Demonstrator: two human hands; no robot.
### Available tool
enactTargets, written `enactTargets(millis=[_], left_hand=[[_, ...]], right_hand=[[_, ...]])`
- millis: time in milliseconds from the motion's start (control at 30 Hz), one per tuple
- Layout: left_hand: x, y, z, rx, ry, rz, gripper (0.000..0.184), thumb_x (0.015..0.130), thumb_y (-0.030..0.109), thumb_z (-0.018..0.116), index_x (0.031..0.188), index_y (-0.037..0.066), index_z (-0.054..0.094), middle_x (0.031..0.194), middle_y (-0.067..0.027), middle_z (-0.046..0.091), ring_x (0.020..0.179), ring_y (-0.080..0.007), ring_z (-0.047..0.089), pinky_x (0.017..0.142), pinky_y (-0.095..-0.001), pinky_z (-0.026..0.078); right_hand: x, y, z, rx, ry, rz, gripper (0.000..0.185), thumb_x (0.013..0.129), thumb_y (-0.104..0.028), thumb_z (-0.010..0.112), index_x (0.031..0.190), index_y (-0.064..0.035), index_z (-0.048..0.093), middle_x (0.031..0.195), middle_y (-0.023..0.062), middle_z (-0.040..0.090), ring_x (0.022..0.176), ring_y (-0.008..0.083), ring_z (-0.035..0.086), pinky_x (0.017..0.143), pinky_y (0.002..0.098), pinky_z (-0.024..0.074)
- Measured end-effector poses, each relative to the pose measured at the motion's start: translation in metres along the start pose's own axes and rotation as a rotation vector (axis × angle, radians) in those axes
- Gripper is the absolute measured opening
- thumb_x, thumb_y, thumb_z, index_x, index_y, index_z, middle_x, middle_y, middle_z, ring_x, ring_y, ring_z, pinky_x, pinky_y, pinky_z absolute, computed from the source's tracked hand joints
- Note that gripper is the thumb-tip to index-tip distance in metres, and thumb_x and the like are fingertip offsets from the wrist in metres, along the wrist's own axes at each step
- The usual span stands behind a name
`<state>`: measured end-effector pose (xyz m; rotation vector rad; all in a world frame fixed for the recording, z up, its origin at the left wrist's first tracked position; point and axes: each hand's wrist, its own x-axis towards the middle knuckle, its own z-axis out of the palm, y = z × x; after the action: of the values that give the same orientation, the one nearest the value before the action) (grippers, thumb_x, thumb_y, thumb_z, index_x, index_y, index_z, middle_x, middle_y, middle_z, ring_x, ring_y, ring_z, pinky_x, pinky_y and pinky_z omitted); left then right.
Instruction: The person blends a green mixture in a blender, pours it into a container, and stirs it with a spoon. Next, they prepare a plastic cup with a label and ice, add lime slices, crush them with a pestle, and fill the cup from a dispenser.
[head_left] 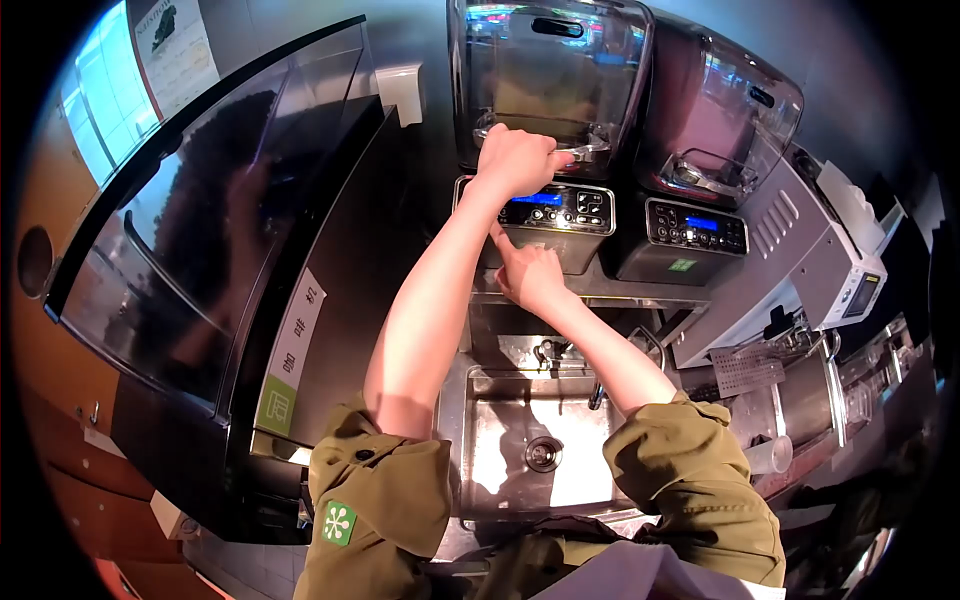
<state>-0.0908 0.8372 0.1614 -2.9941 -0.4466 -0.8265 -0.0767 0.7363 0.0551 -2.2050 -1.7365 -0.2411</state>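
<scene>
In the head view, a blender stands at upper centre, its clear cover [550, 75] above a dark base [572, 252] with a lit control panel [588, 207]. The left hand [515, 162] lies over the cover's lower front, at the handle [592, 150], whose long axis runs side to side. Its fingers are curled, but their undersides are hidden, so I cannot tell whether that grip is closed around the handle. The right hand [530, 275] is lower, its grip released, with the index finger extended towards the panel's left end; contact is unclear. The panel lies above and right of that fingertip. The left hand is nearer the handle, its forearm crossing the panel's left side. A second blender [640, 265] stands just right; a sink [462, 410] is at lower centre.
</scene>
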Motion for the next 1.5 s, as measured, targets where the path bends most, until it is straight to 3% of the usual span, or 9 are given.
enactTargets(millis=[433,600,700,967,1067,1167,1233,1400,1500], left_hand=[[-0.001,0.001,0.003,-0.003,0.051,-0.007,0.035,0.081,0.038,0.045,0.07,0.009,0.061,0.065,-0.0118,0.06,0.069,-0.0271,0.057,0.071,-0.0348,0.037],[0.001,0.001,0.0,0.02,0.008,-0.007,0.039,0.082,0.043,0.045,0.073,0.01,0.064,0.067,-0.0101,0.062,0.07,-0.0248,0.059,0.071,-0.0351,0.036],[0.0,0.001,0.003,0.0,0.039,-0.007,0.039,0.081,0.042,0.046,0.069,0.009,0.063,0.063,-0.0099,0.06,0.067,-0.0249,0.058,0.069,-0.0351,0.035],[-0.002,0.0,0.006,-0.003,0.148,0.045,0.038,0.079,0.039,0.049,0.063,0.008,0.061,0.058,-0.0095,0.058,0.064,-0.0255,0.057,0.067,-0.0345,0.035],[-0.009,0.002,0.002,0.045,0.199,0.102,0.024,0.078,0.029,0.051,0.072,0.007,0.06,0.07,-0.0091,0.06,0.073,-0.0222,0.057,0.067,-0.0342,0.036],[-0.012,-0.018,0.035,0.136,0.562,0.314,0.016,0.075,0.019,0.055,0.088,0.012,0.058,0.087,-0.0068,0.057,0.082,-0.0218,0.054,0.073,-0.0349,0.038],[-0.011,-0.022,0.028,0.414,0.769,0.407,0.047,0.068,0.012,0.055,0.115,0.017,0.049,0.113,-0.0131,0.046,0.104,-0.0288,0.045,0.086,-0.0432,0.036],[0.013,-0.011,-0.002,0.614,0.635,0.362,0.068,0.068,0.013,0.054,0.13,0.021,0.029,0.131,-0.0245,0.026,0.119,-0.038,0.03,0.087,-0.0572,0.031],[0.035,-0.005,-0.101,0.585,0.292,0.459,0.047,0.075,0.027,0.055,0.12,0.014,0.044,0.126,-0.015,0.04,0.11,-0.0327,0.045,0.084,-0.0431,0.041]], right_hand=[[0.003,0.0,0.008,0.016,-0.002,0.02,0.074,0.07,-0.018,0.055,0.133,-0.0144,0.017,0.064,0.0188,0.057,0.06,0.0369,0.057,0.06,0.0462,0.0466],[0.005,0.003,0.023,-0.039,-0.048,0.038,0.094,0.07,-0.014,0.057,0.135,-0.0175,-0.011,0.068,0.0154,0.06,0.06,0.0311,0.059,0.057,0.0404,0.0484],[0.006,0.003,0.029,0.032,-0.016,0.031,0.095,0.07,-0.014,0.057,0.135,-0.0167,-0.012,0.068,0.0155,0.059,0.06,0.0317,0.058,0.057,0.0411,0.0483],[0.007,0.006,0.035,0.041,0.037,0.008,0.085,0.069,-0.017,0.056,0.135,-0.0068,0.002,0.067,0.0146,0.057,0.062,0.0323,0.057,0.058,0.0438,0.0465],[0.008,0.007,0.041,0.035,0.066,0.0,0.086,0.069,-0.017,0.057,0.135,-0.0074,0.002,0.067,0.0148,0.057,0.061,0.0327,0.057,0.057,0.044,0.0464],[0.008,0.008,0.042,0.043,0.059,-0.005,0.088,0.068,-0.017,0.058,0.135,-0.0083,0.001,0.067,0.0159,0.057,0.061,0.033,0.057,0.056,0.0437,0.0466],[0.006,0.004,0.034,0.043,0.037,-0.015,0.09,0.068,-0.017,0.059,0.135,-0.0087,-0.001,0.068,0.0173,0.058,0.06,0.0331,0.058,0.056,0.0433,0.0468],[-0.001,0.006,0.009,-0.023,0.018,-0.025,0.085,0.068,-0.015,0.055,0.136,-0.0173,0.005,0.066,0.0143,0.06,0.056,0.0304,0.058,0.05,0.0394,0.0466],[-0.008,0.016,0.009,0.203,0.382,-0.151,0.078,0.068,-0.011,0.056,0.135,-0.016,0.017,0.059,0.0118,0.057,0.053,0.0308,0.057,0.05,0.0396,0.0453]])
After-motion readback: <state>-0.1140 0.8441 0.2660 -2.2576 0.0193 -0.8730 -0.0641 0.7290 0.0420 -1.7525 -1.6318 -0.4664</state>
